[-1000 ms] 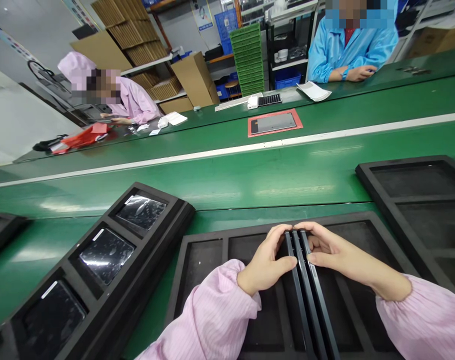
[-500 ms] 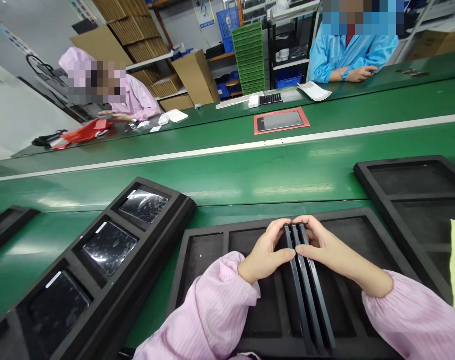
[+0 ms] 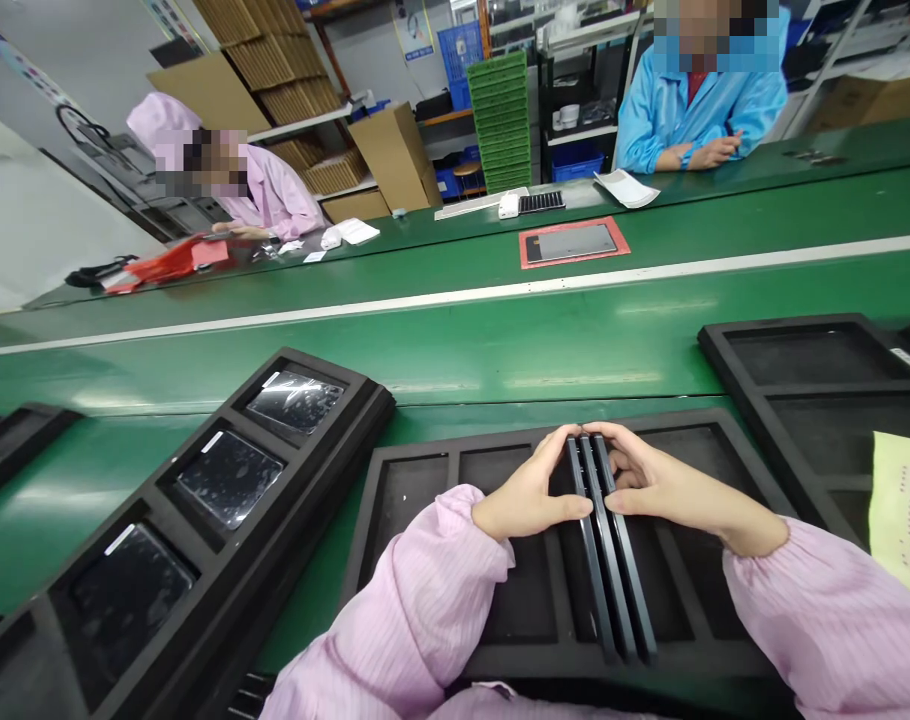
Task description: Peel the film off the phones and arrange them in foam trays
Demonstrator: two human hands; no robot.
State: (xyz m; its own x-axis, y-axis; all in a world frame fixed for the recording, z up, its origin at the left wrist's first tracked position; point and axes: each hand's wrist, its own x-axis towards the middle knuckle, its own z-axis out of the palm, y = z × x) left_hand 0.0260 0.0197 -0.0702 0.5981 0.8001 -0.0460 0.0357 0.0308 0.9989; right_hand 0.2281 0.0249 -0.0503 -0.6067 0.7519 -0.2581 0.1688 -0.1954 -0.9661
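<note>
Three thin dark tablets [image 3: 611, 560] stand on edge side by side, slightly fanned apart at the near end. My left hand [image 3: 537, 493] is closed on their left side, with its thumb on the near face edge and its fingers at the far end. From the right, my right hand [image 3: 642, 480] grips the same group, thumb against the rightmost tablet. Both sets of fingertips meet over the far end. Beneath lies a black foam tray [image 3: 414, 490] with rectangular recesses; whether the tablets touch it I cannot tell.
At left, stacked black trays [image 3: 155, 487] hold film-covered tablets [image 3: 230, 478]. Another black tray [image 3: 800, 350] and a yellow printed sheet [image 3: 903, 515] are at right. Across the green bench, a red-bordered panel [image 3: 573, 243] lies near two seated people, one in pink [image 3: 271, 190], one in blue [image 3: 650, 110].
The view has shifted slightly. Both hands still hold the three tablets, whose near end appears a little higher. The person in pink has moved a hand at the red material.
</note>
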